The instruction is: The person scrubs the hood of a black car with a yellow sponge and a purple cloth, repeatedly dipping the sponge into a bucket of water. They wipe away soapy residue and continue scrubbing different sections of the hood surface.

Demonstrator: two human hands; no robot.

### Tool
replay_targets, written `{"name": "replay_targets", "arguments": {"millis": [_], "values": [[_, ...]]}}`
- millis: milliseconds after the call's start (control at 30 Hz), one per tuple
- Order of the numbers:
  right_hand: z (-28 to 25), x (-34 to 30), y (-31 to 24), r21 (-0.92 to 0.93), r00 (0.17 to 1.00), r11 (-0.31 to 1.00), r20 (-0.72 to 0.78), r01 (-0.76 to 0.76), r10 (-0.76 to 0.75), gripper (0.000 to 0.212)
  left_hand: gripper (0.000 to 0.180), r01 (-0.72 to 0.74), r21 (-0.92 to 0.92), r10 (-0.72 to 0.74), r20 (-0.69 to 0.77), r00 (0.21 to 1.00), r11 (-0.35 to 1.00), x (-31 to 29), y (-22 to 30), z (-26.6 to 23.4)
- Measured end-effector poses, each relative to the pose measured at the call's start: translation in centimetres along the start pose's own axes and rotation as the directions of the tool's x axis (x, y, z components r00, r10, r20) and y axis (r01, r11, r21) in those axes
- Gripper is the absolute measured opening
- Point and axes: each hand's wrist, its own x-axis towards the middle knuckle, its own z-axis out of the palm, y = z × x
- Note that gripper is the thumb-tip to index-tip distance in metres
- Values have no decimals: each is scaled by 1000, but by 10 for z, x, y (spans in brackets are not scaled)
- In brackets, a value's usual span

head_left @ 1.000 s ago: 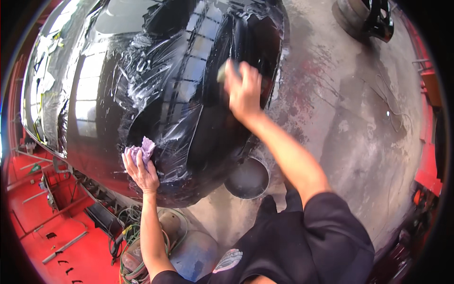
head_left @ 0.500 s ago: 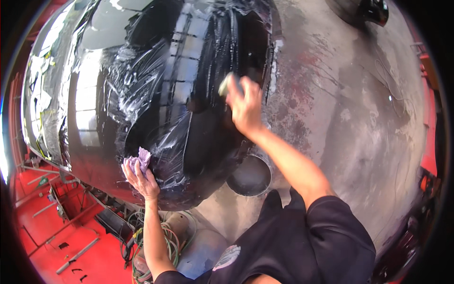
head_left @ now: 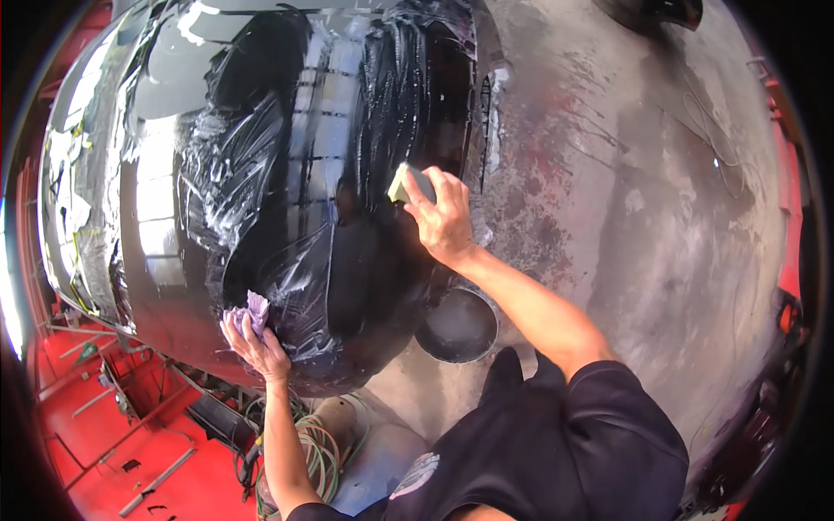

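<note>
A glossy black car body panel [head_left: 373, 269] curves across the left and middle, streaked with whitish wet film. At its near left part, my left hand [head_left: 259, 349] rests with fingers closed round a crumpled purple cloth [head_left: 255, 309] against the surface. Farther up and to the right, my right hand [head_left: 447, 219] grips a small block-shaped sponge [head_left: 398, 187], pale yellow-green at the visible end with a grey side. The sponge is at the panel near its right edge; its underside is hidden.
A round dark bucket [head_left: 460, 359] stands on the floor below the panel's near right edge. Coiled hoses [head_left: 328, 456] and a cylinder [head_left: 337, 417] sit at the lower left, beside a red area with metal bars [head_left: 156, 482]. Stained concrete floor [head_left: 643, 286] extends right, with a thin cable [head_left: 724, 169].
My right hand and the sponge have shifted slightly left and nearer along the panel. My left hand with the cloth sits slightly lower in the view, which has itself moved a little.
</note>
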Motion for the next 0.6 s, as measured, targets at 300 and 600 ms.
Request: {"name": "replay_targets", "arguments": {"millis": [300,600], "values": [[4,175,143,-259,934,927,-301,-273,191,56,56,-5,-38,5,-3,1000,999,0,0,16],[-2,123,155,-209,942,957,-308,-204,133,62,57,-10,-56,8,-24,1000,998,3,1,13]]}}
